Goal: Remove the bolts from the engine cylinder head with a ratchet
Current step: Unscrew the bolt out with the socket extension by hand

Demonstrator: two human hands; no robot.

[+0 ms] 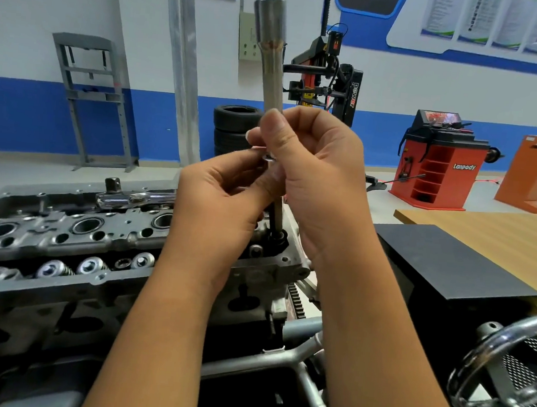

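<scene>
Head cam: my right hand [315,162] grips the long socket extension [273,65] upright over the cylinder head [65,235], left hand [225,200] pinches the bolt [277,217] just beneath it. Ratchet [132,197] lies on the head, apart.

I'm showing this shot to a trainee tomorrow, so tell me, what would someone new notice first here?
First, the two hands at centre: the right hand grips a long steel socket tube held upright, while the left hand pinches a small metal piece at its lower end. Below them lies the cylinder head, with the ratchet resting on its far side. An orange machine stands out at the back right.
</scene>
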